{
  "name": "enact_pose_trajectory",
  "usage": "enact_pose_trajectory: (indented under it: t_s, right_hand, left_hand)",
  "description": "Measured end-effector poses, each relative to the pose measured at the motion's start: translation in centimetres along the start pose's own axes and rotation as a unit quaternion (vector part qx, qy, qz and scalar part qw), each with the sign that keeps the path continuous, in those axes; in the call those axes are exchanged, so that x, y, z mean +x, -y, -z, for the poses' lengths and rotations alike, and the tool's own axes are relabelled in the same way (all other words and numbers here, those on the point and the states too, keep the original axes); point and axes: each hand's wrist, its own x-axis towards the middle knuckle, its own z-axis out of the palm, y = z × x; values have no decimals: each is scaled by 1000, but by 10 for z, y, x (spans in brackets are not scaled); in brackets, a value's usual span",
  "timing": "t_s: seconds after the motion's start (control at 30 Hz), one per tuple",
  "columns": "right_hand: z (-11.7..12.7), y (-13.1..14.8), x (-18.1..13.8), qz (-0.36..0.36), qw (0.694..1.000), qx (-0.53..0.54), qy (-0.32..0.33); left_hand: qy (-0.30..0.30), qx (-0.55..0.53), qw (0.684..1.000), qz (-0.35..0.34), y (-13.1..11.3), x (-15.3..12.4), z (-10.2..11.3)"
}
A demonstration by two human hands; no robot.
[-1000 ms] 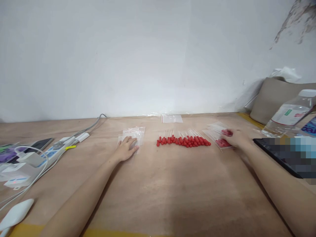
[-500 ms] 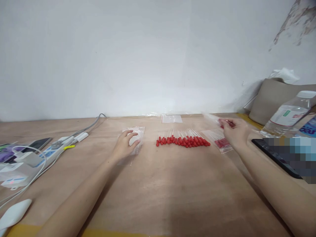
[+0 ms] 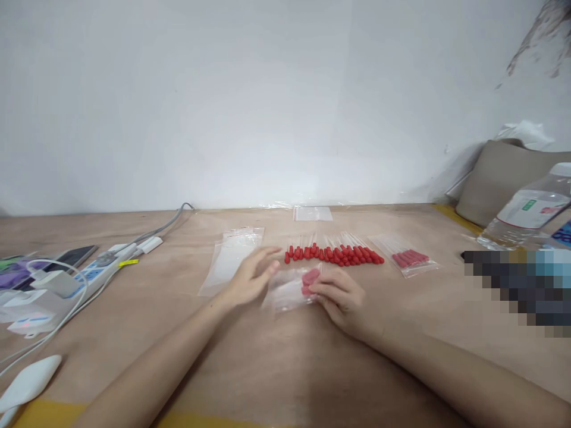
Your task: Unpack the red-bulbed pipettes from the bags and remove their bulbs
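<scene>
Right hand (image 3: 343, 300) curls its fingers onto the small clear bag (image 3: 289, 290), pinching the end where red bulbs show through. The bag sits low over the table (image 3: 285, 362), centre, just near of the row of red-bulbed droppers (image 3: 334, 254). Left hand (image 3: 252, 278) is at the bag's left end, fingers extended and loosely spread (motion blur: cannot tell whether it grips or only touches). Risk: a 1-sided pinch on slick film could let the contents slide if the bag tilts, and a hand swept far could scatter the close dropper row. Room: bare wood near and centre is wide. Stack of empty bags (image 3: 229, 258) lies just left, 1 filled bag (image 3: 410, 260) right. Power strip (image 3: 96, 270) and water bottle (image 3: 526, 208) are well apart at the sides.
</scene>
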Motion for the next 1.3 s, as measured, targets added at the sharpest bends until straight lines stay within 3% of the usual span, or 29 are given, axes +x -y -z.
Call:
enact_pose_trajectory:
  t_s: [0.13, 0.2, 0.3, 0.47, 0.67, 0.8, 0.9, 0.97, 1.07, 1.13, 1.2, 1.3]
  right_hand:
    - [-11, -3, -14, 12, 998, 24, 53]
    - [-8, -4, -15, -11, 996, 37, 84]
    - [-1, -3, -15, -108, 986, 28, 127]
    - [10, -8, -16, -245, 960, 19, 132]
    - [13, -11, -18, -216, 950, 106, 199]
    - [18, -16, -13, -241, 940, 127, 207]
    - [41, -26, -2, -262, 905, 151, 298]
    - [65, -38, 5, -300, 886, 104, 338]
    - [100, -55, 8, -350, 823, 44, 446]
    - [113, -60, 7, -371, 793, -13, 484]
    - [113, -55, 9, -355, 810, -67, 463]
    - [90, -36, 14, -274, 893, -94, 343]
  left_hand:
    - [169, -17, 982, -78, -19, -14, -18]
    - [204, -14, 974, -99, -22, -20, -25]
    - [201, -13, 975, -98, -21, -25, -32]
    - [157, -34, 986, -42, -22, -27, -35]
    - [54, -50, 997, -7, -15, -27, -35]
    - [27, 19, 999, -43, -4, -30, -34]
    - [40, 71, 992, -95, 2, -32, -36]
    - [61, 93, 987, -119, 4, -33, -37]
    - [113, 113, 979, -129, 3, -35, -37]
    - [148, 114, 974, -125, 1, -35, -35]
    - [164, 108, 973, -121, -3, -35, -31]
    - [147, 104, 978, -103, -9, -32, -28]
